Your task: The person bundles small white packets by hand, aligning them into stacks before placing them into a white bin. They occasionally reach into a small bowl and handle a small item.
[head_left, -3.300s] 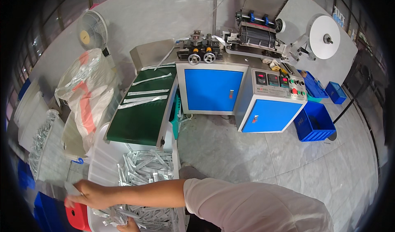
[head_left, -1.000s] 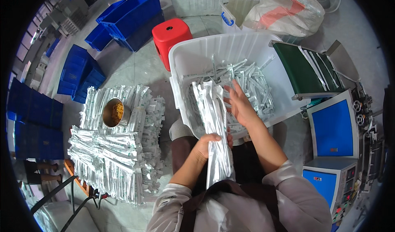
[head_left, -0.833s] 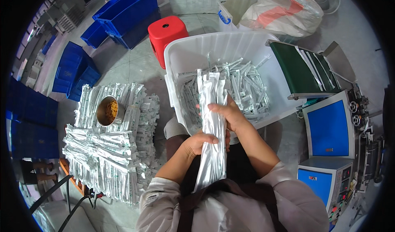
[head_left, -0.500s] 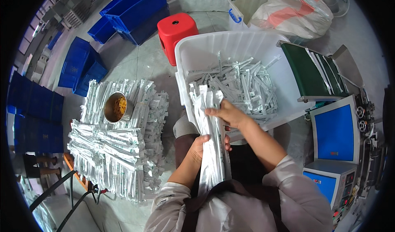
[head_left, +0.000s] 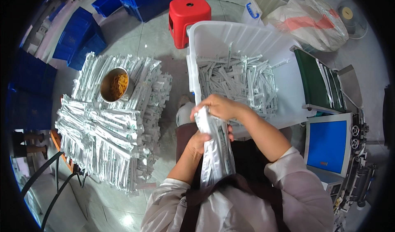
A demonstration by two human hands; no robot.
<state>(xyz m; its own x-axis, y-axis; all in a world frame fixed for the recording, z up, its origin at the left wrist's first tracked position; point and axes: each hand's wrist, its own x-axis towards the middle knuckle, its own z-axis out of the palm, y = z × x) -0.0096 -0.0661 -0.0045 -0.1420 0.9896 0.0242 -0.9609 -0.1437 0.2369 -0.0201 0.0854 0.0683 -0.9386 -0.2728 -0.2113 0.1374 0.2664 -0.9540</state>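
Note:
Between my two hands is a thick bundle of long, narrow silver foil packets, its lower end against my apron. My left hand is wrapped round the middle of the bundle. Over its upper end lies my right hand, fingers curled about the packet tops. Just beyond my hands stands a large white tub with many loose packets of the same kind. A big stack of such packets lies to my left. On that stack sits a metal bowl of yellow rubber bands.
A red stool stands behind the tub's left corner. To the right, a green conveyor belt with strips on it reaches over the tub, above a blue-panelled machine. Blue crates stand far left; a white sack lies far right.
My right hand has moved up to the bundle's upper end and now covers the packet tops. My left hand keeps its grip. The whole view has shifted a little.

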